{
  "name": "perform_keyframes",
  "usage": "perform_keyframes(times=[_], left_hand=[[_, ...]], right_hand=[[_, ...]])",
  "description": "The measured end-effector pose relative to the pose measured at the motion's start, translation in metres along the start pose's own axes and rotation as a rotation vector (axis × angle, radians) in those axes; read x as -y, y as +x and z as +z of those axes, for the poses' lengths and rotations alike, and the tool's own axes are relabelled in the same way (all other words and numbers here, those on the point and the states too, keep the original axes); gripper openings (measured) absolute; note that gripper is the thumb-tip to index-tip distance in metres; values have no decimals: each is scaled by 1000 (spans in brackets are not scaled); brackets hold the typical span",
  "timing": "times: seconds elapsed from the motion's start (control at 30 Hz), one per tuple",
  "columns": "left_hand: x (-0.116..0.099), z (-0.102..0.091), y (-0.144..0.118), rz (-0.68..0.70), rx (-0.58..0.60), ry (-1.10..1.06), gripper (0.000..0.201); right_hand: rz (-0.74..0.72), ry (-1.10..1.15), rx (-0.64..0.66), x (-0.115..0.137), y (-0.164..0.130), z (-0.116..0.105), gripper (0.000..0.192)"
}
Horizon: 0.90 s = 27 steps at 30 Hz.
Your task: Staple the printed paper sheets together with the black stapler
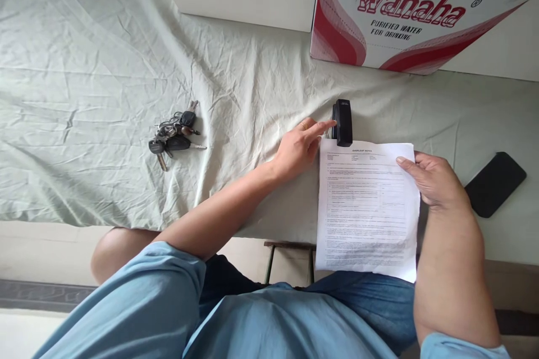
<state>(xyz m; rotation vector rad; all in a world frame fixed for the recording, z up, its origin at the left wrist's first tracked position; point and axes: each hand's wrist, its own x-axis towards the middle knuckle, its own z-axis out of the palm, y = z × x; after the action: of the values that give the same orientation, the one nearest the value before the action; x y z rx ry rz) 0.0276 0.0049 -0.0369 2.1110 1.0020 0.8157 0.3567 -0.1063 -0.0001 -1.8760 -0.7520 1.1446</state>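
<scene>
Black stapler [342, 122] standing on the cloth-covered desk [105, 95], just past the top edge of a printed sheet [365, 207], touching or overlapping that edge. On the sheet, a heading reading "OVERLEAF NOTES" at the top, then dense lines of small print too fine to read. Sheet lying partly on the desk, lower part hanging over the near edge above the lap. Left hand [300, 147] stretched flat toward the stapler, index finger extended and touching its left side, grip open and loose, nothing held; a ring faintly visible on one finger. Right hand [432, 178] at the sheet's right edge, thumb on top of the paper, fingers curled behind, grip closed on the sheet. Just right of that hand, a dark phone [494, 183] lying face down or screen off on the cloth, tilted, apart from the sheet. Well to the left, a bunch of keys [174, 133] with black fobs on a ring, alone on the cloth. Behind the stapler, against the wall, a white and red carton [404, 11] printed "Wahaha" with a registered mark, beneath it "PURIFIED WATER FOR DRINKING", and a line of stamped digits near the top, seen upside down and hard to read. Cloth pale green-grey, heavily creased. Below the desk edge, blue short sleeves, blue shorts, a bare knee at lower left.
</scene>
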Motion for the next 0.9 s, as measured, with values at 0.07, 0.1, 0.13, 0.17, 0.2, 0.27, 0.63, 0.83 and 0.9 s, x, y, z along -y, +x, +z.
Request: perform_keyframes(times=[0.07, 0.1, 0.13, 0.17, 0.2, 0.27, 0.63, 0.83, 0.9], left_hand=[[5, 1, -2, 129, -10, 30, 65], [8, 1, -2, 175, 6, 43, 66], [10, 1, -2, 205, 26, 53, 66], [12, 0, -2, 221, 44, 61, 66], [13, -1, -2, 230, 57, 66, 66], [16, -2, -1, 247, 61, 84, 68], [23, 8, 7, 232, 61, -21, 63], [27, -3, 11, 175, 71, -355, 46], [22, -8, 11, 55, 84, -461, 42]], right_hand=[[6, 2, -6, 1, 0, 0, 59], [6, -1, 1, 0, 0, 0, 59], [4, -2, 11, -1, 0, -1, 58], [3, -2, 18, -2, 1, -1, 57], [3, 1, 21, -3, 2, -2, 56], [5, 10, 19, -6, 5, -3, 53], [-133, 34, 63, -9, 9, -3, 43], [8, -70, 458, 10, -20, 0, 45], [-11, -44, 486, 13, -26, 3, 41]])
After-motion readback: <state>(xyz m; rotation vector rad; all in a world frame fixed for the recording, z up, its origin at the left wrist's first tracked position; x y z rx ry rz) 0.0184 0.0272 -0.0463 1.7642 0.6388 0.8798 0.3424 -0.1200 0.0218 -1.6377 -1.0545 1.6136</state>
